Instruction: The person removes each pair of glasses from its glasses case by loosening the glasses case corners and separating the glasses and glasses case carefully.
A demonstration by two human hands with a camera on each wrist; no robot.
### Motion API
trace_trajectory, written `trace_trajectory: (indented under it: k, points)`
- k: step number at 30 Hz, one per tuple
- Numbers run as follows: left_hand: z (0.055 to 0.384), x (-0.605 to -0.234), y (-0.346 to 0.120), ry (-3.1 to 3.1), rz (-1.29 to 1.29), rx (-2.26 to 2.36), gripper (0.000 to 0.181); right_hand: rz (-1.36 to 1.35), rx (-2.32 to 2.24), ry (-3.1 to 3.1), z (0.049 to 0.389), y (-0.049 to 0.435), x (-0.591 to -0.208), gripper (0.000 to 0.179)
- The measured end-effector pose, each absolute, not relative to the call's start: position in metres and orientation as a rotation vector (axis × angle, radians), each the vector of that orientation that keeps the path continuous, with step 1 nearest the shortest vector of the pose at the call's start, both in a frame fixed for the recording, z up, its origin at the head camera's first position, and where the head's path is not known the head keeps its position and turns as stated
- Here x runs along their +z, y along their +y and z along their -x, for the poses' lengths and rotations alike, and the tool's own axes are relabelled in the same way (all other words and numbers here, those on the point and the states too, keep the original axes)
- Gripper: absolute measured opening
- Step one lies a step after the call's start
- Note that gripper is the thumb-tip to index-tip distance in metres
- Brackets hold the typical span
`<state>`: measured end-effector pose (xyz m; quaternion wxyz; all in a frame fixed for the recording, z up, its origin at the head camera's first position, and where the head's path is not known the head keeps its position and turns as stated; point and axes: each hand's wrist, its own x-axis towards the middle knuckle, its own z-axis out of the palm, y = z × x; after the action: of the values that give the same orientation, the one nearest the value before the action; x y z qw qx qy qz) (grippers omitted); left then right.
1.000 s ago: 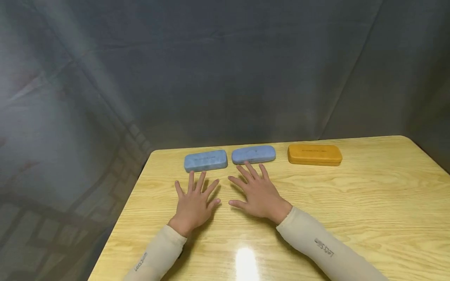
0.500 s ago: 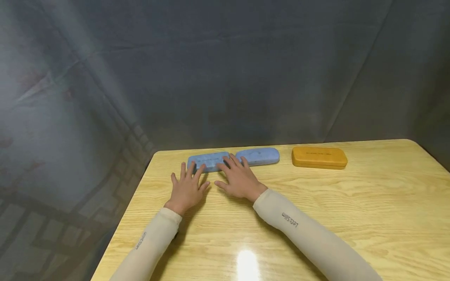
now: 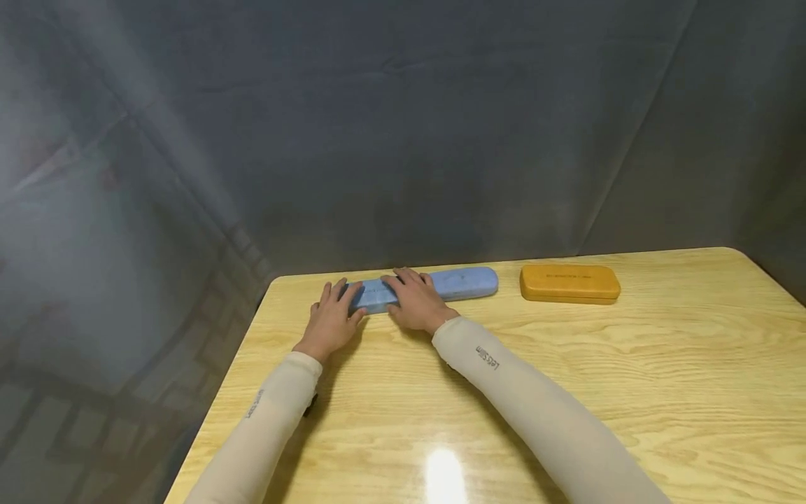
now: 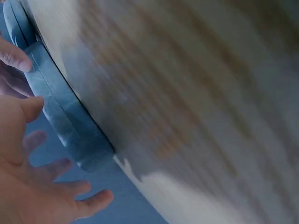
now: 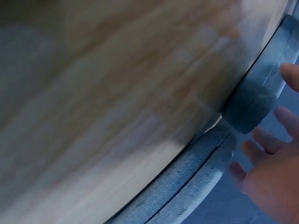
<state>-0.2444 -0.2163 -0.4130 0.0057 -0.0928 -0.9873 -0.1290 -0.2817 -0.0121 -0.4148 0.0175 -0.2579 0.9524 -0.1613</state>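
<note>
A light-blue glasses case (image 3: 375,297) lies near the table's far edge, partly hidden by both hands. My left hand (image 3: 329,323) is at its left end, fingers spread and loosely bent over it. My right hand (image 3: 415,302) reaches over its right end. In the left wrist view the fingers of the left hand (image 4: 42,182) stand apart beside the case (image 4: 70,112). The right wrist view shows the right hand (image 5: 275,172) with loosely bent fingers by the spot where the two blue cases meet. A periwinkle-blue glasses case (image 3: 467,281) lies just right of that hand.
An orange-yellow glasses case (image 3: 569,284) lies farther right along the same edge. The wooden table (image 3: 504,378) ends just behind the cases, where a dark grey curtain (image 3: 403,140) hangs.
Both hands have moved forward from the bare tabletop to the light-blue case, the right hand also shifting left. Their widely spread fingers now bend over the case's ends. The cases appear unmoved.
</note>
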Motion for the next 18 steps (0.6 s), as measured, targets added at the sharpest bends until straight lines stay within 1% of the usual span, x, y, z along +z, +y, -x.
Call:
trace_trajectory:
  k: [6,18]
  points:
    - [0.246,-0.417,-0.222,-3.084,0.318,-0.411,0.052,0.819,-0.439,2.962,0.284,-0.013,-0.418,0.055]
    - [0.244,-0.414,-0.223,-3.031,0.403,-0.329,0.044,0.840,-0.383,3.006,0.274,-0.016,-0.416,0.055]
